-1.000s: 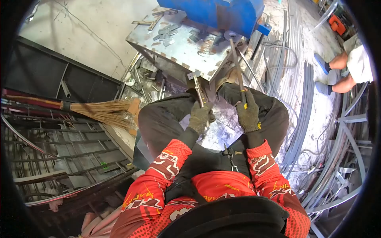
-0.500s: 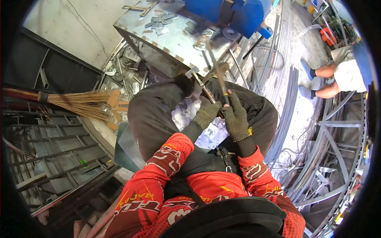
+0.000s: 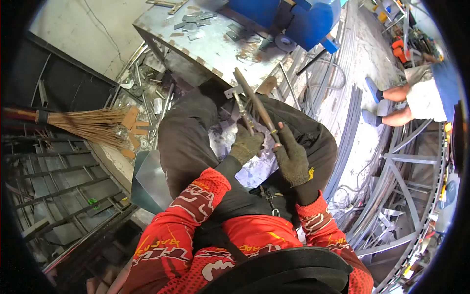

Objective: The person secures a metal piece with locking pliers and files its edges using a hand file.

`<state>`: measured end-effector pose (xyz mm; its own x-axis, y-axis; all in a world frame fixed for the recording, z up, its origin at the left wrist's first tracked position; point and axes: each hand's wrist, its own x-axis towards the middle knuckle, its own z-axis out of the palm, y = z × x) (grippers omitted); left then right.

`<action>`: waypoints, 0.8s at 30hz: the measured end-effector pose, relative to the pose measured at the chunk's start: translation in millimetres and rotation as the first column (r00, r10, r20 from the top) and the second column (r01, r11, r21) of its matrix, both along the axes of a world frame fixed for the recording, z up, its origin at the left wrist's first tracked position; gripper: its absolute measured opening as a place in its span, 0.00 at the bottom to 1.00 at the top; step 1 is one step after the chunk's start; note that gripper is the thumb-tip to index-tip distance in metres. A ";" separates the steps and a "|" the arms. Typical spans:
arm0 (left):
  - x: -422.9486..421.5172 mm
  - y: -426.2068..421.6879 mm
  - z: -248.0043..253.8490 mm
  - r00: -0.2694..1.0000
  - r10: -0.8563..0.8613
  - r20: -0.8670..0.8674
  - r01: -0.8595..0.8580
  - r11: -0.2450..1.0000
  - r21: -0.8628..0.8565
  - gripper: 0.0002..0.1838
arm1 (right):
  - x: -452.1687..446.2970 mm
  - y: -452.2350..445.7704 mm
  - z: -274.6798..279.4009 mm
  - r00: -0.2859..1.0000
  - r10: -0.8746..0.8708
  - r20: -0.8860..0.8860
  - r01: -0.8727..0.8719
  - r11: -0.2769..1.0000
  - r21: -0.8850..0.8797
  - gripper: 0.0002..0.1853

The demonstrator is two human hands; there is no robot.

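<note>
My left hand [image 3: 246, 146], in a dark fingerless glove, is closed around the handles of metal locking pliers [image 3: 241, 109]. Their jaws grip a small pale metal plate [image 3: 232, 92] between my knees. My gloved right hand [image 3: 293, 156] wraps the near end of a long flat brownish file [image 3: 257, 103], which has a yellow band close to my fingers. The file points forward and slants left, its far end just right of the plate. Whether the file touches the plate I cannot tell.
A metal-topped table [image 3: 169, 34] with several small metal pieces [image 3: 196, 22] and a blue machine [image 3: 306, 24] stands ahead. A straw broom [image 3: 88, 127] lies left. Long metal bars [image 3: 345, 127] run along the right floor, near another person's legs [image 3: 395, 105].
The file, blurred earlier, now shows sharply and has shifted left toward the plate. Both hands sit slightly lower in the view. The camera view has shifted a little.
</note>
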<state>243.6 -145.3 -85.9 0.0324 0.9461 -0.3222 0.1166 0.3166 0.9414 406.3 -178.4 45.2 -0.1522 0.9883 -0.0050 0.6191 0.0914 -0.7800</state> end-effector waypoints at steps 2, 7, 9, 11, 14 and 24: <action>-16.6 -0.1 -14.1 0.869 0.005 0.494 0.174 0.933 -0.315 0.34 | 7.6 7.7 -1.7 1.000 0.011 0.006 -0.012 0.996 0.092 0.30; 5.2 -4.9 31.9 0.977 0.155 0.145 -0.147 0.987 -0.066 0.35 | -7.2 13.3 -21.4 0.996 0.080 0.032 -0.084 0.982 0.169 0.29; 5.8 -5.8 23.9 0.966 0.126 0.225 -0.116 0.992 -0.057 0.37 | -11.6 21.5 -30.9 0.988 0.096 0.117 -0.117 0.974 0.194 0.31; 4.9 -7.3 10.4 0.991 0.082 0.110 -0.096 0.987 0.131 0.39 | -16.3 35.0 -36.5 0.970 0.109 0.217 -0.167 0.948 0.271 0.33; -2.8 -14.8 -15.4 0.950 0.016 -0.312 0.156 0.842 0.517 0.41 | -19.6 63.5 -35.6 0.945 0.166 0.281 -0.259 0.905 0.336 0.33; -7.1 -19.0 34.5 0.829 0.195 0.525 -0.093 0.972 -0.214 0.42 | 12.2 16.0 -18.7 0.952 0.157 0.263 -0.205 0.965 0.164 0.32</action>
<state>236.6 -164.2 -51.4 0.1167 0.8848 -0.4511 -0.4523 0.4517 0.7690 418.5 -162.4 26.5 -0.3460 0.9308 0.1177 0.7482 0.3494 -0.5641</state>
